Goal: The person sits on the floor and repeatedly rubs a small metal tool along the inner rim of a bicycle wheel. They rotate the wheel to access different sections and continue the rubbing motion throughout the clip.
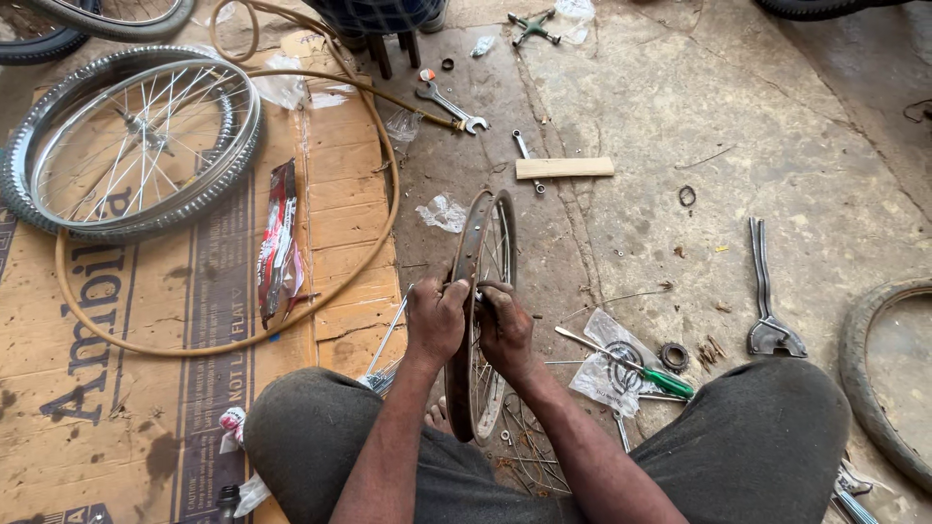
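Observation:
A rusty bicycle wheel rim (478,243) stands upright on edge between my knees, its thin spokes showing on the right side. My left hand (435,318) grips the rim from the left. Against the rim's right side, my right hand (505,328) is closed with fingers at the spokes near the top of the hub area. Whether it holds a small tool is hidden.
A shiny spoked wheel with tyre (131,141) lies on flattened cardboard (146,320) at left, circled by a tan hose (320,281). A green-handled screwdriver (631,364), spanner (449,105), wooden block (563,168), metal pliers-like tool (767,291) and tyre (879,378) lie on concrete.

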